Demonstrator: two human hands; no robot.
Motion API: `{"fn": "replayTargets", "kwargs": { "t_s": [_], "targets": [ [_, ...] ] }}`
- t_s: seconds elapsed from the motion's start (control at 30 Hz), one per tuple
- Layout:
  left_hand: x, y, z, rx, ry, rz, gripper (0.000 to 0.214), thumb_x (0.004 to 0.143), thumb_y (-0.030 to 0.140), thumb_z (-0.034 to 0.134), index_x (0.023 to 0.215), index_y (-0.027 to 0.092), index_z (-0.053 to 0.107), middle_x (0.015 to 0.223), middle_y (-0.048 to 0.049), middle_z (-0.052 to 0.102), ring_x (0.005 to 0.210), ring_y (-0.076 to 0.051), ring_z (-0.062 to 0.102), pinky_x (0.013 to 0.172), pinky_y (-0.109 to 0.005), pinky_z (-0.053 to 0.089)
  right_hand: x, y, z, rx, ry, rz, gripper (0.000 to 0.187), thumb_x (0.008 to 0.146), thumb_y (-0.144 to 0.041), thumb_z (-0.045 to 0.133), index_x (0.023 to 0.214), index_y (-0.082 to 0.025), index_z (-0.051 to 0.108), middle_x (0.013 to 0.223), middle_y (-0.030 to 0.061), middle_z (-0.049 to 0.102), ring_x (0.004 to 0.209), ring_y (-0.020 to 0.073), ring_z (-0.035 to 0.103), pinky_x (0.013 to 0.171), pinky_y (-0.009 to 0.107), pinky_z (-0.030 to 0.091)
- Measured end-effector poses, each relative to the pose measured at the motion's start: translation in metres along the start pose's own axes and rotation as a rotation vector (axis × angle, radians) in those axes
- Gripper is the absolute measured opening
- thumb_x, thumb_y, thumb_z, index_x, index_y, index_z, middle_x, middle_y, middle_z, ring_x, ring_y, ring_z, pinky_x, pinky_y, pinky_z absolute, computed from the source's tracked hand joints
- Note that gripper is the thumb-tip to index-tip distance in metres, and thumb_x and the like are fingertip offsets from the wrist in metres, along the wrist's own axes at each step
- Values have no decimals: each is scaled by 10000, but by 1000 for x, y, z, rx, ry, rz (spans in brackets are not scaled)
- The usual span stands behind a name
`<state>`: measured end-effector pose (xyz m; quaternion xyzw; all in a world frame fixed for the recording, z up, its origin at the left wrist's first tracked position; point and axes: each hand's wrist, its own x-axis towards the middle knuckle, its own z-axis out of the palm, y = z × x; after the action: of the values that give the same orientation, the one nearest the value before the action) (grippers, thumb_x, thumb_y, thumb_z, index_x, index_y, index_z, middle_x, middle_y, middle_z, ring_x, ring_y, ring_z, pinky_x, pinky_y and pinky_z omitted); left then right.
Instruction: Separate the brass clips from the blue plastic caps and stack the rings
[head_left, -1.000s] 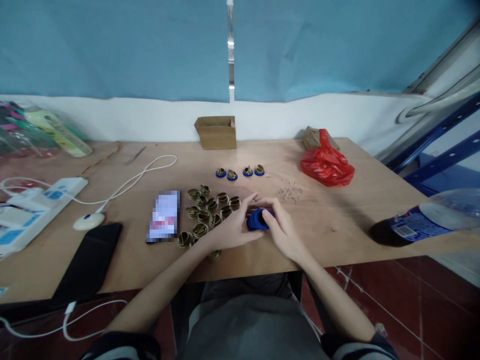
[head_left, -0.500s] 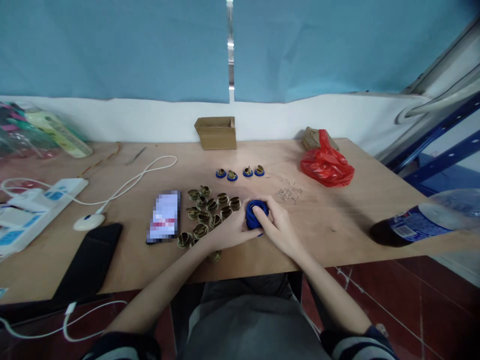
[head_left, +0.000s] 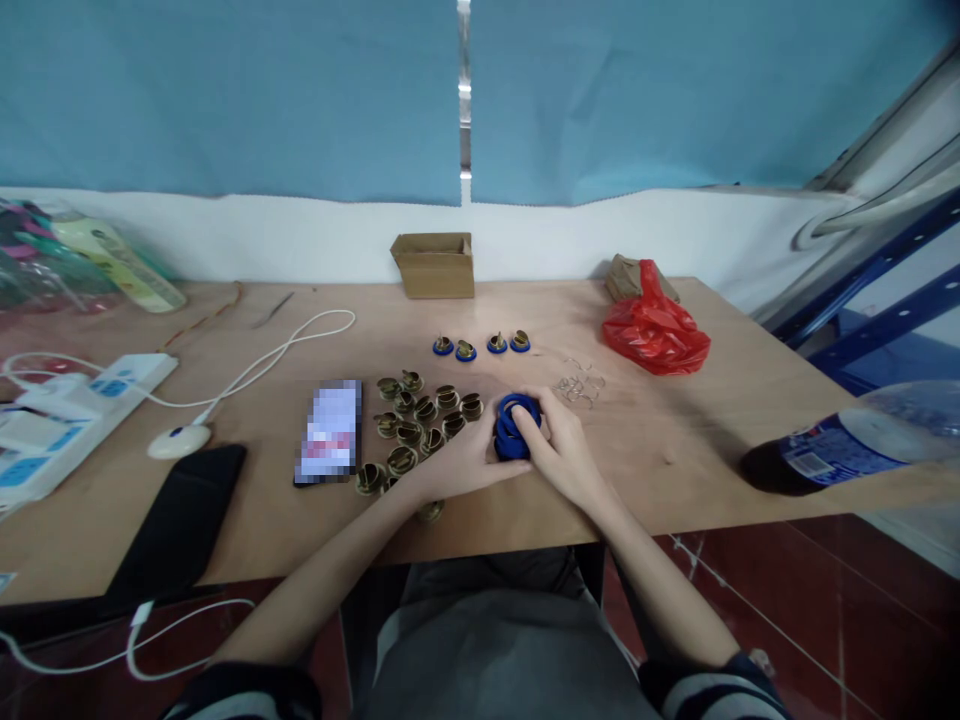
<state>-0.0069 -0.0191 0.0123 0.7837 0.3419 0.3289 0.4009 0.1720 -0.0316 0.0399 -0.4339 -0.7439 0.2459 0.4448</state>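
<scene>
A stack of blue rings (head_left: 512, 444) is held between my two hands above the table, near its front edge. My left hand (head_left: 466, 458) is closed around the stack's left side. From the right, my right hand (head_left: 564, 440) grips it too, its thumb laid over the top rings. Left of my hands lie several brass-coloured round parts with raised, upright plates (head_left: 409, 434); my left forearm hides some of them. Farther back, several like parts with blue rings around their bases (head_left: 466, 351) stand in a row. Thin wire rings (head_left: 579, 386) lie in a loose heap beyond my right hand.
On the left are a phone with a lit screen (head_left: 330, 430), a black phone-like slab (head_left: 180, 520), a white cable (head_left: 259, 375) and a power strip (head_left: 82, 420). A cardboard box (head_left: 437, 275) stands at the back. A red plastic bag (head_left: 655, 335) and a lying drink bottle (head_left: 840, 450) are right.
In my hands the blue rings have shifted against each other, and the upper ones now sit fanned out and tilted. My right thumb has moved slightly. The parts on the table stay put.
</scene>
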Motion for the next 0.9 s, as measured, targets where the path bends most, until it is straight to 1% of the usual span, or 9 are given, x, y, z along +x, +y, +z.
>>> {"fn": "replayTargets", "kwargs": {
  "t_s": [0.1,0.27,0.37,0.47,0.6,0.7,0.8,0.9],
  "targets": [
    [0,2,0,-25,-8,32,849,883,382,736,1570,235,258,1524,-177,480,1426,-367,479,1193,-604,396,0,-1,-4,20,-30,18,246,1057,-388,473,1169,-225,619,1146,75,717,1033,219,676,951,375,510],
    [0,3,0,-42,0,58,838,884,371,738,1569,246,271,1576,-172,430,1464,-369,433,1219,-604,368,0,-2,-5,41,-52,14,249,1063,-375,469,1194,-236,628,1152,65,718,1032,209,673,943,364,508],
    [0,2,-1,-40,0,68,798,902,380,719,1557,240,285,1565,-173,441,1464,-365,433,1216,-596,371,0,0,-5,29,-47,14,245,1058,-376,480,1195,-235,626,1140,64,720,1019,208,678,925,359,516],
    [0,3,-1,-31,-6,51,713,937,382,667,1529,218,306,1534,-180,470,1434,-360,466,1192,-589,397,1,2,-5,5,-31,-5,246,1054,-380,491,1191,-228,625,1129,64,722,1012,208,684,920,354,523],
    [1,3,0,-30,-14,30,628,951,378,636,1486,209,353,1432,-160,559,1352,-344,543,1150,-570,441,1,3,-4,-27,-27,-39,259,1056,-389,482,1185,-220,630,1119,70,724,1020,212,690,915,354,533],
    [1,4,0,-17,-4,13,592,945,369,636,1460,206,393,1385,-156,586,1303,-339,576,1116,-568,468,-1,1,-6,-52,-42,-61,268,1043,-403,507,1198,-218,623,1129,77,722,1031,222,689,928,374,538],
    [2,4,1,-15,8,32,584,940,342,648,1460,219,413,1402,-151,582,1301,-330,575,1122,-562,460,-2,-1,-10,-57,-72,-92,274,1011,-404,577,1205,-214,612,1144,79,723,1046,226,690,953,383,535],
    [3,5,0,-41,10,69,608,934,319,662,1480,236,409,1437,-145,572,1323,-324,561,1144,-546,444,-2,-1,-14,-49,-92,-119,291,987,-400,625,1209,-212,612,1174,78,726,1072,221,695,958,361,542]
  ]
}}
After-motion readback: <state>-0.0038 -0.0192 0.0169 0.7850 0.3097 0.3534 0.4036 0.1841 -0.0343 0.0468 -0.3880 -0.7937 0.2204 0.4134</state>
